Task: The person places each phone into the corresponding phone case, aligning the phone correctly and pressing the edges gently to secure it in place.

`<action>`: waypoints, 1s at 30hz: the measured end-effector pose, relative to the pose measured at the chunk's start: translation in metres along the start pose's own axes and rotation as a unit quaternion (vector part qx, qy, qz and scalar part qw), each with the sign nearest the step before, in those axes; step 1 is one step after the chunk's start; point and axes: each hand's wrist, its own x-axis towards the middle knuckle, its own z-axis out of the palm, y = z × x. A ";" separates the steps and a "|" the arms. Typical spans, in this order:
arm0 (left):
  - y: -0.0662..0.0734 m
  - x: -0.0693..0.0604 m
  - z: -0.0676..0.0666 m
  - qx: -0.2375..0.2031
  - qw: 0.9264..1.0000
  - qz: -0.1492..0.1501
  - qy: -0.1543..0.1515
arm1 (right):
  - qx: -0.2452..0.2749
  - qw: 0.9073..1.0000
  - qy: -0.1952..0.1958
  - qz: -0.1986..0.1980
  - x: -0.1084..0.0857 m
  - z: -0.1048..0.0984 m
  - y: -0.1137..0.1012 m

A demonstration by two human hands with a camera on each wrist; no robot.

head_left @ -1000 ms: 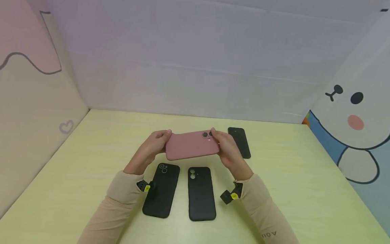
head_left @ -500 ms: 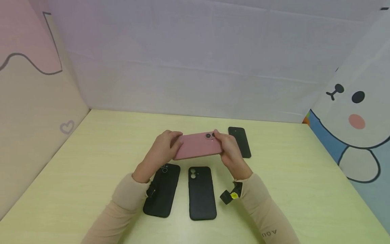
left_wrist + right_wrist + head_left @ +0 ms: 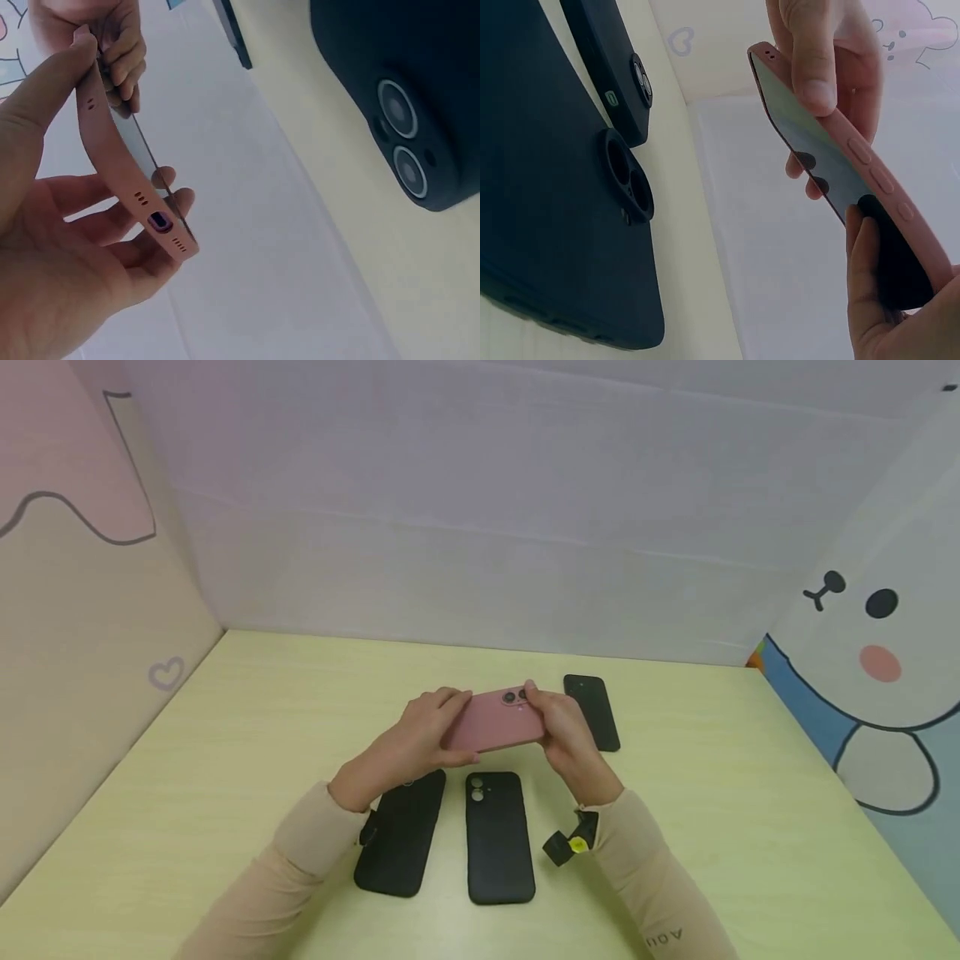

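Observation:
A phone in a pink case (image 3: 495, 722) is held sideways above the table, its back and two lenses towards the head view. My left hand (image 3: 420, 735) grips its left end, thumb along the lower edge and fingers over the top. With the thumb by the lenses, my right hand (image 3: 570, 743) holds the other end. In the left wrist view the pink case (image 3: 112, 157) shows its charging-port cutout, and a glossy screen lies inside it. The right wrist view shows the screen (image 3: 817, 165) and the case's side buttons. Fingers of both hands touch the screen side.
On the table (image 3: 225, 777) below lie a black-backed phone (image 3: 401, 843), partly under my left wrist, and a black phone case (image 3: 500, 847) with a camera cutout. Another dark phone (image 3: 592, 710) lies behind my right hand. Walls (image 3: 465, 527) enclose the back and sides.
My left hand has shifted right along the pink-cased phone and changed its grip, so its thumb now lies along the lower edge. The right hand keeps its hold, almost still.

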 end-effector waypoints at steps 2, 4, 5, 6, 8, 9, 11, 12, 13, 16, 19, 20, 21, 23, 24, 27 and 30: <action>-0.001 0.000 -0.001 0.010 1.000 0.005 0.013 | 0.002 1.000 -0.007 0.003 0.000 0.000 0.001; -0.001 0.001 -0.001 0.015 0.999 0.007 0.030 | 0.008 1.000 -0.012 0.004 -0.001 0.001 0.001; -0.001 0.001 -0.002 0.016 0.999 0.008 0.038 | 0.012 1.000 -0.016 0.002 -0.001 0.001 0.001; -0.002 0.001 -0.002 0.017 0.999 0.009 0.045 | 0.017 1.000 -0.018 0.001 -0.002 0.001 0.001; -0.003 0.002 -0.003 0.020 0.998 0.010 0.058 | 0.022 0.999 -0.030 -0.004 -0.003 0.002 0.000; -0.004 0.002 -0.003 0.018 0.998 0.009 0.063 | 0.022 0.999 -0.039 -0.007 -0.004 0.002 -0.001; -0.005 0.003 -0.004 0.015 0.997 0.003 0.071 | 0.022 0.998 -0.062 -0.011 -0.006 0.001 -0.002; -0.006 0.003 -0.004 0.015 0.997 0.001 0.075 | 0.020 0.997 -0.073 -0.012 -0.007 0.001 -0.003; -0.007 0.004 -0.004 0.016 0.997 -0.003 0.078 | 0.014 0.996 -0.085 -0.013 -0.008 0.001 -0.003; -0.010 0.005 -0.005 0.017 0.996 -0.011 0.082 | 0.001 0.994 -0.104 -0.016 -0.010 -0.001 -0.004; -0.015 0.008 -0.006 0.018 0.997 -0.011 0.075 | -0.009 0.995 -0.103 -0.015 -0.010 -0.001 -0.003; -0.016 0.009 -0.006 0.015 0.997 -0.010 0.071 | -0.008 0.995 -0.100 -0.014 -0.009 -0.001 -0.002; -0.018 0.010 -0.006 0.013 0.998 -0.009 0.065 | -0.007 0.995 -0.096 -0.014 -0.008 -0.001 -0.001; -0.020 0.012 -0.005 0.012 0.998 -0.005 0.053 | -0.003 0.996 -0.088 -0.010 -0.006 -0.001 0.001; -0.022 0.013 -0.005 0.013 0.999 -0.004 0.049 | -0.001 0.996 -0.085 -0.009 -0.005 -0.001 0.002; -0.026 0.018 -0.003 0.018 0.999 -0.001 0.041 | 0.001 0.996 -0.083 -0.010 -0.001 -0.001 0.006; -0.029 0.022 -0.001 0.016 0.999 -0.001 0.037 | -0.007 0.996 -0.085 -0.018 0.003 -0.001 0.010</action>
